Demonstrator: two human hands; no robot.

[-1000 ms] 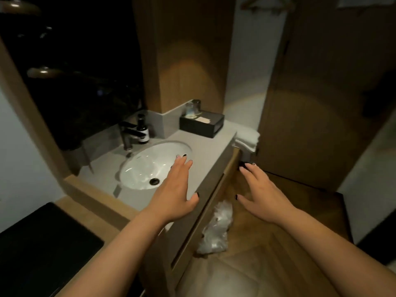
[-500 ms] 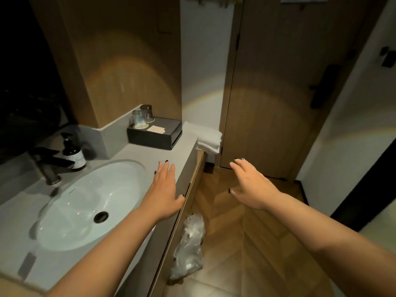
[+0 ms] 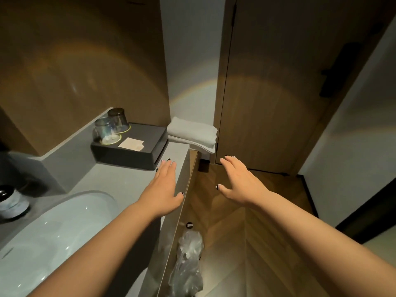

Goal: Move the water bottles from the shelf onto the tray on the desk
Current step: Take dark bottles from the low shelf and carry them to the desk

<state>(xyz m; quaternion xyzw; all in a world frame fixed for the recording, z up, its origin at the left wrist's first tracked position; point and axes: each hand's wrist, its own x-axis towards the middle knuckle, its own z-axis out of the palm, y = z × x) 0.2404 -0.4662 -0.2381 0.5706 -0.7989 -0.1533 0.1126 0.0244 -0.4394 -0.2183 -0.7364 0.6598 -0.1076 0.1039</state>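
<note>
Two bare hands reach forward with straight, relaxed fingers and hold nothing. The left hand (image 3: 161,188) hovers over the front edge of the grey stone worktop (image 3: 120,179), its dark-painted nails pointing toward a black rectangular box tray (image 3: 130,154); whether the palm touches the surface cannot be told. The right hand (image 3: 237,183) is spread in the air above the brown herringbone wooden floor (image 3: 231,232), well apart from the left.

On the black tray stand two clear drinking glasses (image 3: 107,130) turned upside down, with a small white card (image 3: 131,144) lying beside them. Just right of the tray, a folded white towel (image 3: 192,133) sits at the worktop's end. A white oval sink basin (image 3: 53,228) fills the lower left, and a small dark-capped bottle (image 3: 10,202) stands near its rim. A crumpled clear plastic bag (image 3: 188,264) hangs below the worktop edge. Behind the right hand is a closed brown wooden door (image 3: 278,93). No water bottles, shelf or desk show in this view.
</note>
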